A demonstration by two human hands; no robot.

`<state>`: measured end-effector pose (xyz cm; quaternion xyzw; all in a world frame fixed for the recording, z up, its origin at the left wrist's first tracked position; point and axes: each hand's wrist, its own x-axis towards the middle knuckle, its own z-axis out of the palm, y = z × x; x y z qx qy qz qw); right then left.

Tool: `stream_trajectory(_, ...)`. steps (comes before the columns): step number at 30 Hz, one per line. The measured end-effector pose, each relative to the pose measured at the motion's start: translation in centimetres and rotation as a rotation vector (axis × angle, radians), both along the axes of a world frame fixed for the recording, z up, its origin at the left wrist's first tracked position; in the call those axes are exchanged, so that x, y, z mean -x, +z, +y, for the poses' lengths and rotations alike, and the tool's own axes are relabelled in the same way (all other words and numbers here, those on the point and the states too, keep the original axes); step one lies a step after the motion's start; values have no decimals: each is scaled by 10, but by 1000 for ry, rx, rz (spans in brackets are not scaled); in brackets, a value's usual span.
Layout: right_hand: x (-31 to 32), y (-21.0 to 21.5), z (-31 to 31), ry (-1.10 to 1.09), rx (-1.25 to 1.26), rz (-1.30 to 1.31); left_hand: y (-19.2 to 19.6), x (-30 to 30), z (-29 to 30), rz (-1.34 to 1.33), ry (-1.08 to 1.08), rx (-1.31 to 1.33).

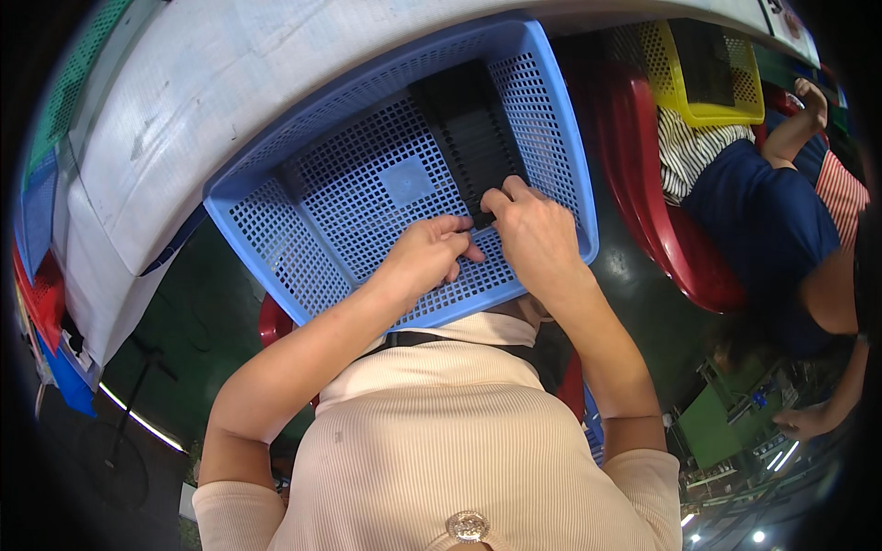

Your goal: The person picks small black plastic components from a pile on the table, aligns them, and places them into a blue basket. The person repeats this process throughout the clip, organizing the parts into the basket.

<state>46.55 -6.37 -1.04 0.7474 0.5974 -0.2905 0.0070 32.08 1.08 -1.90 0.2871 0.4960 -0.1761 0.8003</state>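
Note:
A blue plastic basket (560, 101) with perforated walls and floor rests in front of my body. Along its right side lies a row of dark black ribbed pieces (470, 129), packed closely; their exact kind cannot be made out. My right hand (535, 230) is curled over the near end of this row, its fingers closed on a black piece there. Just left of it, my left hand (424, 253) has its index finger and thumb at the same near end, touching the black piece. The fingertips of both hands almost meet, and they partly hide what they hold.
A white-covered table (230, 83) runs along the far and left side. To the right stands a red plastic chair (634, 174). Beyond it a person (763, 197) sits with a yellow basket (684, 92) holding dark pieces. Green and blue baskets are at the far left.

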Motion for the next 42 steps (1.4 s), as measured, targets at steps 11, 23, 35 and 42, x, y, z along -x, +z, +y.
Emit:
stream_trajectory(11, 0, -1, 2, 103, -77, -32, 8, 3, -2, -57, -40, -34)
stream_trajectory(23, -5, -1, 0, 82, -86, 100, -12, -5, -10, 22, 101, -128)
stream_trajectory(35, -9, 10, -12, 85, -18, -30, -24, -3, -20, 21, -112, -671)
stream_trajectory(42, -3, 10, -15, 171, -3, -48, -12, 1, -16, 80, -278, -755)
